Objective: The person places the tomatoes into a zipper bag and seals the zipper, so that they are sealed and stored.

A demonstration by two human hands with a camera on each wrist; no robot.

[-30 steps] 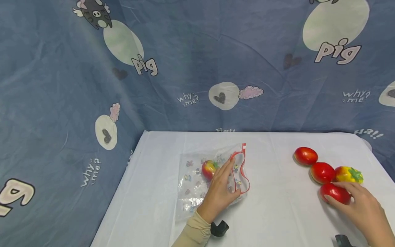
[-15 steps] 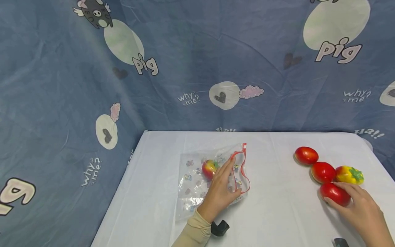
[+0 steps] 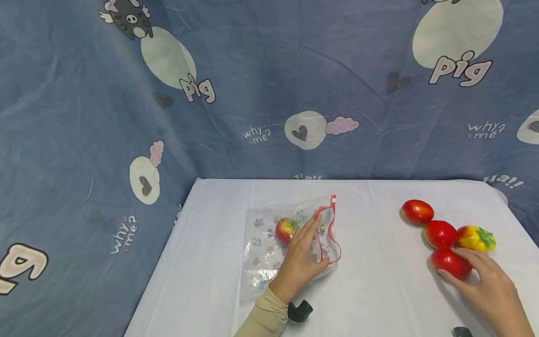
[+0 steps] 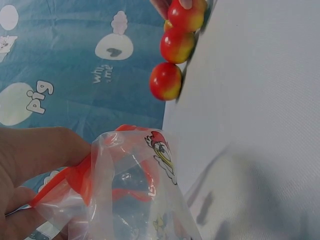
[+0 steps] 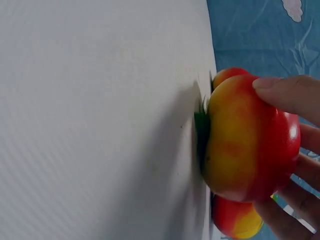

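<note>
A clear zip bag (image 3: 263, 262) with a red zip edge and small printed figures lies on the table. Inside is a red-and-yellow toy fruit (image 3: 284, 231) with green leaves, partly behind my left hand (image 3: 298, 266). That hand holds the bag at its mouth; in the left wrist view a finger and thumb pinch the red zip strip (image 4: 80, 180). At the right, my right hand (image 3: 490, 283) grips another toy fruit (image 5: 245, 145) between thumb and fingers. Its green leaves face the tabletop in the right wrist view. Whether it is lifted off the table, I cannot tell.
Beside the gripped fruit lie a red fruit (image 3: 440, 235), a yellow one with green leaves (image 3: 476, 238) and a farther red one (image 3: 417, 212). Black wrist mounts (image 3: 300, 311) show near both wrists. A blue printed cloth (image 3: 236, 93) hangs behind the white table (image 3: 379, 290).
My right hand has shifted slightly left with the fruit in its fingers. The left hand and the bag have stayed where they were.
</note>
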